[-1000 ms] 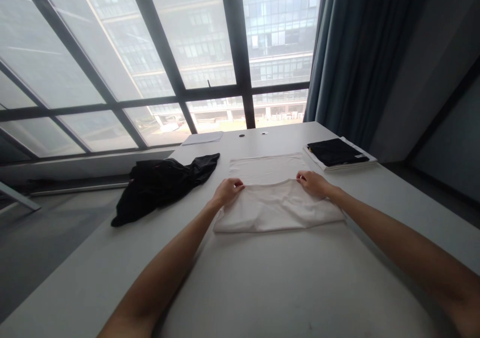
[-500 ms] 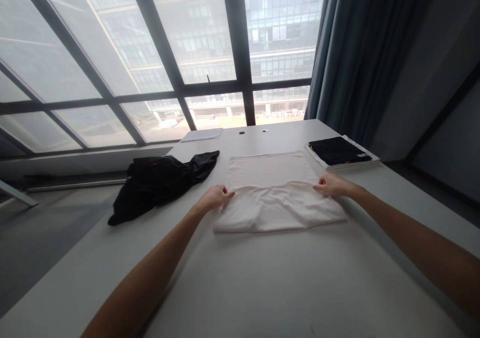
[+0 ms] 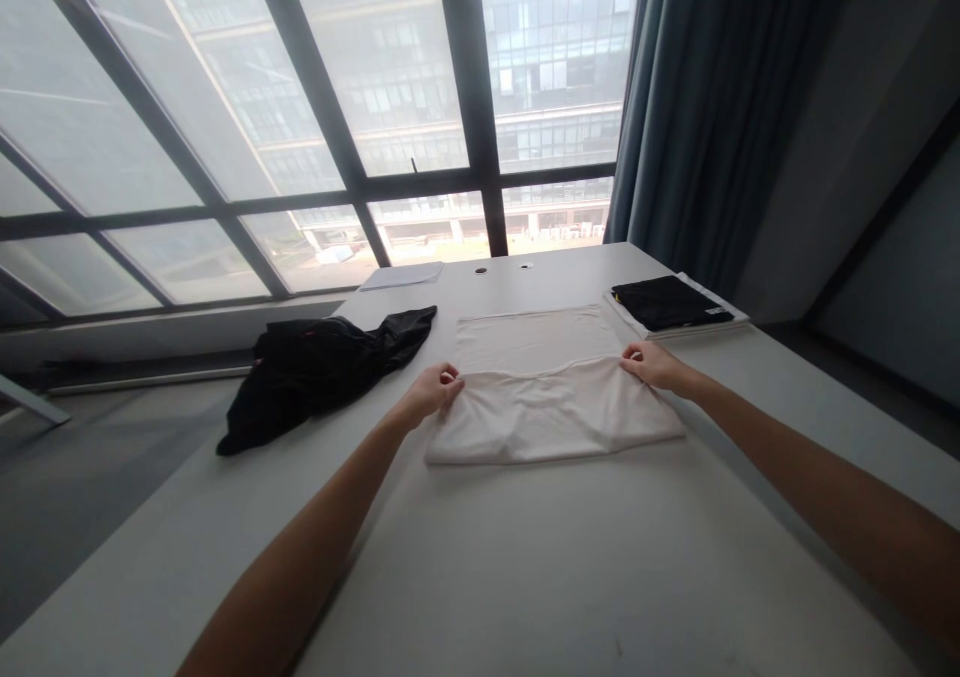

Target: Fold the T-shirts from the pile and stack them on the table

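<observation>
A white piece of clothing, probably a shirt (image 3: 555,412), lies across the middle of the table with its near part folded over toward the window. My left hand (image 3: 435,392) pinches the left corner of the folded edge. At the right corner of that same edge, my right hand (image 3: 652,365) has its fingers closed on the cloth. The edge sags slightly between the two hands, and creases run through the folded layer. Beyond it, the far part of the white cloth lies flat on the table.
The white table (image 3: 555,557) reaches to the window. A crumpled black garment (image 3: 322,362) lies at its left edge. On the right, a folded black garment (image 3: 667,302) rests on folded white cloth. Paper sheets (image 3: 401,276) lie at the far left, near cable holes.
Both hands keep their hold on the folded edge. The edge has been drawn a little straighter and slightly away from me, and the creases are softer. The view has shifted slightly.
</observation>
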Available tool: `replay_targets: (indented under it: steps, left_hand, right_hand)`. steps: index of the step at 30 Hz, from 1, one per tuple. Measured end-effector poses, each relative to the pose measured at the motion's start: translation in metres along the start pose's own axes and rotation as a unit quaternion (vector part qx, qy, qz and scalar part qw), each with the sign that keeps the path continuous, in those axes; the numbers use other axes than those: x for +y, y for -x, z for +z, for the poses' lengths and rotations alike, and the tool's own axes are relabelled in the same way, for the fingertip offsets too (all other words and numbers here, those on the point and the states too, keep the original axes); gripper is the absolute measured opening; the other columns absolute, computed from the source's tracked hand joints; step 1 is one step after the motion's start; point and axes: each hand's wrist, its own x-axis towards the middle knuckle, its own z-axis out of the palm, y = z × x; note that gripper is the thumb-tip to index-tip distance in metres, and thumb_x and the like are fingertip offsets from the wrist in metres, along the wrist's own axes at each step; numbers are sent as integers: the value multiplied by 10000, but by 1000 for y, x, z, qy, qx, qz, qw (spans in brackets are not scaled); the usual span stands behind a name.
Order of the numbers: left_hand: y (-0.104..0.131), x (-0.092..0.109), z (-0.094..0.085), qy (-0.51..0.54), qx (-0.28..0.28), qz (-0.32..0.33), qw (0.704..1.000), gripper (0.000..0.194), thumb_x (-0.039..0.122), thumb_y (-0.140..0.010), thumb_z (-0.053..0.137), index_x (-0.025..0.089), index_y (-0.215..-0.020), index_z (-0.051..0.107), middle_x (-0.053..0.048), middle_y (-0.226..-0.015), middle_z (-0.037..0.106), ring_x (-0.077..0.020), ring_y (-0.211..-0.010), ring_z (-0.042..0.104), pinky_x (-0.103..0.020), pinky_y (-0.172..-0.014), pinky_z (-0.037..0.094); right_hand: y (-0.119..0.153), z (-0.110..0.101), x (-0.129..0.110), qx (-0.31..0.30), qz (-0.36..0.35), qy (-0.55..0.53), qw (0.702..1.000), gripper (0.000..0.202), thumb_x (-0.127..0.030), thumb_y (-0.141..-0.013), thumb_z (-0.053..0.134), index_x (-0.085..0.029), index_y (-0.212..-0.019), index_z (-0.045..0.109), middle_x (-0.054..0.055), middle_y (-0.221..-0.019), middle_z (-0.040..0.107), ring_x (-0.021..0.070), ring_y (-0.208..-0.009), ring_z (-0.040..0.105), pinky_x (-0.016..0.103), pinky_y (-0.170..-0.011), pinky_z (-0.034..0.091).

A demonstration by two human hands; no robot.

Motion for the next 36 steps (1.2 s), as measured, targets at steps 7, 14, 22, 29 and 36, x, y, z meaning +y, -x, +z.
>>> replay_targets:
  steps: [7,14,22,29,36]
  left_hand:
    - [-1,-8,6,-10,81,55,995,355,414,-740,673,169,-995,638,2,-807,626,-127,-642,562,-221,-594,445]
    - [-8,-6,10,-73,14,37,997,331,447,-753,678,146,-876,744,0,-663,630,-157,-594,564,-236,-529,404]
    - [-7,-6,23,-42,120,114,985,343,433,-881,560,166,-1022,724,-57,-981,755,-217,-918,678,-278,-844,510]
    - [-2,4,30,-201,119,159,959,373,178,-862,580,150,-1222,675,-140,-1250,680,-282,-1162,633,-412,-1077,460]
    - [25,21,59,-315,-40,253,914,511,394,-1031,413,200,-1498,491,-111,-1598,419,-288,-1500,336,-490,-1231,249]
  right_hand:
    - [1,7,11,40,-34,-23,998,211,-299,-860,579,-160,-1012,626,-50,-600,541,102,-484,418,213,-471,311]
    - [-6,15,13,11,1,50,999,280,-407,-793,712,-129,-821,702,19,-621,630,118,-511,505,222,-465,336]
    - [-3,16,15,122,-116,-8,986,280,-391,-818,614,-141,-889,717,62,-785,719,188,-715,627,266,-658,475]
    - [4,17,14,82,-66,177,979,309,-346,-896,629,-148,-1120,710,119,-1029,750,236,-914,682,302,-809,490]
    - [32,52,-19,61,-164,274,946,440,-338,-1027,417,-137,-1373,600,187,-1451,571,300,-1337,506,410,-1132,364]
